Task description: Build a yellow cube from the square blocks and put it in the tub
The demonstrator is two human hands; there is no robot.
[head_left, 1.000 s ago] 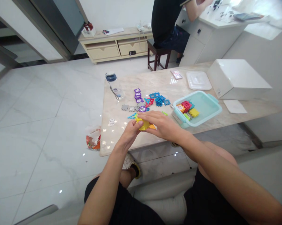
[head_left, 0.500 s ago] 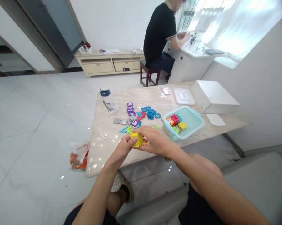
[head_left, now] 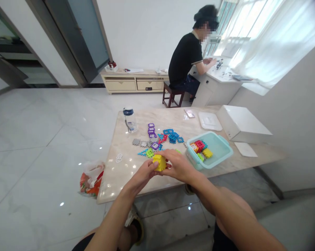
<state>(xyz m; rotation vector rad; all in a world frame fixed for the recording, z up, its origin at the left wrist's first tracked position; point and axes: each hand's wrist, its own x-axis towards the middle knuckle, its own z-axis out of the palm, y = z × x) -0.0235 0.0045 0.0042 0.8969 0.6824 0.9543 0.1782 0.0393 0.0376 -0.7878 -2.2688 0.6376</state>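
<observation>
Both hands hold a yellow block of interlocking pieces [head_left: 160, 162] above the near side of the table. My left hand [head_left: 146, 170] grips its left side, thumb on the near face. My right hand [head_left: 177, 164] is wrapped round its top and right side; some of its fingers are hidden behind the block. Just beyond lie flat notched pieces: a light green piece [head_left: 150, 152], a purple piece [head_left: 155, 145], grey pieces [head_left: 136, 142], red pieces [head_left: 163, 138] and a heap of blue pieces [head_left: 173, 137]. A column of purple pieces [head_left: 151, 131] stretches behind them.
A teal tub [head_left: 220, 158] with coloured blocks stands right of my hands. Behind it are a clear lid [head_left: 210, 121] and a white box [head_left: 245, 122]. A water bottle [head_left: 130, 122] stands at the back left. Across the room a person [head_left: 186, 59] sits at a white cabinet.
The view has tilted upward, so the whole scene sits lower and slightly right. Both hands keep hold of the yellow block, which looks slightly turned. The seated person's hands have moved.
</observation>
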